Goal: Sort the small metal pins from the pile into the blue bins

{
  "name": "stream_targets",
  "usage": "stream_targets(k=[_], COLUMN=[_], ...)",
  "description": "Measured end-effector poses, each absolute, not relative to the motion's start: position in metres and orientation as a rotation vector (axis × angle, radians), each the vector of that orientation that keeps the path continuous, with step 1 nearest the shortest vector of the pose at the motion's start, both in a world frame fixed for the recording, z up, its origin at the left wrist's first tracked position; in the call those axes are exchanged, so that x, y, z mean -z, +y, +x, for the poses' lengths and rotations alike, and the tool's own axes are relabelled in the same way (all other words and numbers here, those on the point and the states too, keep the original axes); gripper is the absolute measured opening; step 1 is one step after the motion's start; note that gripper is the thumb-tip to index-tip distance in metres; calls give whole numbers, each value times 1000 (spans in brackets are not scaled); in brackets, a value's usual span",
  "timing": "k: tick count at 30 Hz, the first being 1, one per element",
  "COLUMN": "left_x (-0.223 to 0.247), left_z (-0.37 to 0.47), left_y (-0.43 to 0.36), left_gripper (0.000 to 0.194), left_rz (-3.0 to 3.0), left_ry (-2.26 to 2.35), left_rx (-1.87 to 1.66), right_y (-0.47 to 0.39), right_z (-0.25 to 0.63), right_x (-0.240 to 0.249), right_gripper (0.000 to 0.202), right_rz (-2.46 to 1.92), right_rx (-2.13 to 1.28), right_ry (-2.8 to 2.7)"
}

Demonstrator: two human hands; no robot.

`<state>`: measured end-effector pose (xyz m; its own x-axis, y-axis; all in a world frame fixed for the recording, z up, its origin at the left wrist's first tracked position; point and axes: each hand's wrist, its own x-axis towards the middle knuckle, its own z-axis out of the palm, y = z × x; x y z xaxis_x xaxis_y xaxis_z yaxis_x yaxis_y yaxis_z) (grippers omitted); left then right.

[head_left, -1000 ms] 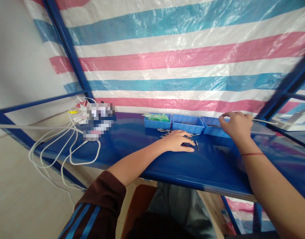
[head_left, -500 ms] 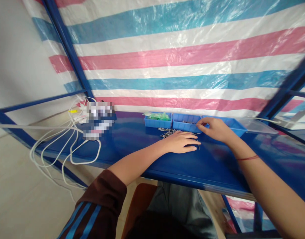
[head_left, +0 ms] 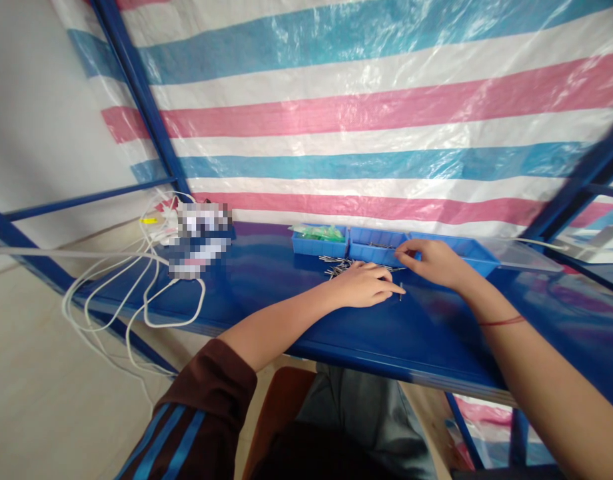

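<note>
Blue tabletop [head_left: 266, 273], striped sheeting [head_left: 336, 120] behind. Left hand [head_left: 364, 287] low over metal pins [head_left: 339, 268], fingers partly open, one tip by a stray pin [head_left: 401, 297]; probably stops them rolling. Right hand [head_left: 434, 261] bent at middle bin [head_left: 369, 253], thumb near forefinger; can't tell if gripping. Bins in a row on far side, likely for short reach.

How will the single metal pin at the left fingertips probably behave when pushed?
The pin looks straight and metallic, so it is probably stiff. The glossy table should let it slide, perhaps roll. Being so thin, it is likely light.
</note>
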<state>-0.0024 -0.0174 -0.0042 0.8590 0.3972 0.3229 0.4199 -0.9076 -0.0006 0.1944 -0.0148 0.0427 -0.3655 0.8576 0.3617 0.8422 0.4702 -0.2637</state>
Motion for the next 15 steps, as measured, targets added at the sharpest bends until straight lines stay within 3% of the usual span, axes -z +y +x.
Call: stream_targets(k=[15], left_x=[1], left_z=[0], left_y=[-18], left_gripper=[17], left_rz=[-2972], left_ry=[-693], left_rx=[599], right_y=[-14], right_z=[194], right_x=[-38], right_gripper=[25], right_rz=[-1396], right_rx=[-197], right_ry=[-2402])
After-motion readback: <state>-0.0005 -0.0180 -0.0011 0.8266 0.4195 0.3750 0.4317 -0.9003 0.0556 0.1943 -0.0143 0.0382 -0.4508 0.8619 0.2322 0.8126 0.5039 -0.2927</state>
